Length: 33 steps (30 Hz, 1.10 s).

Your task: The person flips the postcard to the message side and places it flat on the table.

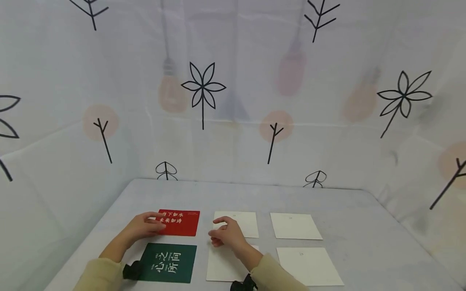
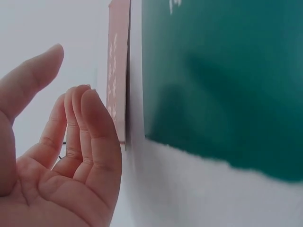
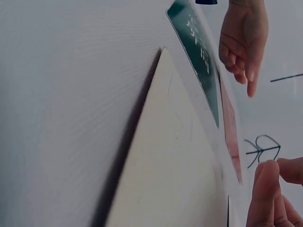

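At the left, a red card (image 1: 187,224) with white Chinese writing lies above a dark green card (image 1: 169,262), also printed in white. My left hand (image 1: 140,228) hovers over the red card's left edge. Its fingers are gently bent and hold nothing in the left wrist view, where the green card (image 2: 227,85) looms close. My right hand (image 1: 228,235) is raised over the two middle cream cards, an upper one (image 1: 248,224) and a lower one (image 1: 223,266). Its thumb and forefinger come near each other, with nothing visible between them.
Two more cream cards lie at the right, one farther off (image 1: 295,226) and one nearer (image 1: 309,266). They all rest on a pale table (image 1: 349,218). Behind it hangs a white curtain (image 1: 233,153) printed with leaves and bulbs.
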Each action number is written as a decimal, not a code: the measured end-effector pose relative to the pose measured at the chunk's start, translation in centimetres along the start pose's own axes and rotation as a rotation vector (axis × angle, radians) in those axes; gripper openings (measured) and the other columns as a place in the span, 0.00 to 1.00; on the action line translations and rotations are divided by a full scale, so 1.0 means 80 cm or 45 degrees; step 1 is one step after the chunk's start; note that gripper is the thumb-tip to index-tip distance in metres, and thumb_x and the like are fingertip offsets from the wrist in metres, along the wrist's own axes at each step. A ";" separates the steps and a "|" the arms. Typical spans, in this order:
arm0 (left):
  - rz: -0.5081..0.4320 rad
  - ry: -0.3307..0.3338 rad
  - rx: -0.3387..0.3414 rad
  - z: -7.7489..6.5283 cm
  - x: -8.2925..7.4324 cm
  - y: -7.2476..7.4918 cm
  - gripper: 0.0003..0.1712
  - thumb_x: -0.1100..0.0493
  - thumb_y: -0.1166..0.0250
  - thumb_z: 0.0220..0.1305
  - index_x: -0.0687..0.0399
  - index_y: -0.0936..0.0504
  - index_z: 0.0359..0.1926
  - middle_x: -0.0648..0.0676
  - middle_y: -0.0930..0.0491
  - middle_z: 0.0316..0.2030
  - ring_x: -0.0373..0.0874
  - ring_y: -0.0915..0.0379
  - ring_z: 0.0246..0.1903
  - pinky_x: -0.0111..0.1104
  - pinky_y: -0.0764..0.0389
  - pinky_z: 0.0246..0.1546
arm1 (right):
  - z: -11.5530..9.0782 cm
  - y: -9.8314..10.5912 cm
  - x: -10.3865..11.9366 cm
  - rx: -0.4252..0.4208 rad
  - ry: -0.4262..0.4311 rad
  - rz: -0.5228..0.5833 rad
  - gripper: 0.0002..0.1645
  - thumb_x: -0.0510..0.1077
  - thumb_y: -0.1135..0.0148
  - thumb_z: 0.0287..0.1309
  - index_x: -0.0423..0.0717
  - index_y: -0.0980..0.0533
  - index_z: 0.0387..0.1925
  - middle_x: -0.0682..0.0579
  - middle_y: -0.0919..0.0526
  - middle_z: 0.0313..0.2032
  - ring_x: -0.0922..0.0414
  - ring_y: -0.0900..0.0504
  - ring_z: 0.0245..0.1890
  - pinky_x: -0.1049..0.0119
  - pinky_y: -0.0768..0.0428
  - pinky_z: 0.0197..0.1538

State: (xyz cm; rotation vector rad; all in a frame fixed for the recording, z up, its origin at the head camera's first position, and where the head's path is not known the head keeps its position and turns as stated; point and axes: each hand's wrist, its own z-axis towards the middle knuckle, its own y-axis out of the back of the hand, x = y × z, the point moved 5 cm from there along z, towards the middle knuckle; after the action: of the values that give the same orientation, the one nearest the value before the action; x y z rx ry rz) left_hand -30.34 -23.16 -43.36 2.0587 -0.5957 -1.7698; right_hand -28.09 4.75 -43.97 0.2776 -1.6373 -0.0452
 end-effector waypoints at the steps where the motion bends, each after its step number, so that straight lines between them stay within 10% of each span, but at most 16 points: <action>1: -0.006 0.006 -0.002 0.001 0.001 0.002 0.37 0.51 0.28 0.49 0.65 0.29 0.57 0.63 0.22 0.44 0.53 0.25 0.42 0.42 0.20 0.40 | 0.001 -0.001 0.001 0.000 0.004 0.000 0.21 0.38 0.34 0.52 0.36 0.29 0.47 0.49 0.20 0.21 0.58 0.20 0.17 0.67 0.20 0.27; 33: 0.015 0.167 0.010 0.023 0.020 0.033 0.36 0.58 0.30 0.52 0.66 0.33 0.60 0.68 0.27 0.49 0.54 0.27 0.44 0.43 0.23 0.44 | 0.052 -0.045 0.000 -0.064 -0.081 -0.085 0.24 0.41 0.33 0.52 0.41 0.30 0.51 0.52 0.21 0.21 0.58 0.22 0.16 0.68 0.21 0.28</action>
State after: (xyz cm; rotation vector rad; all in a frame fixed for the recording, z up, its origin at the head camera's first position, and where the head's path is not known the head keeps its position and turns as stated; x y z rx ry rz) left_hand -32.14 -26.24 -43.63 2.1522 -0.5753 -1.6130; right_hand -31.60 0.69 -45.02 0.2951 -1.6869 -0.1471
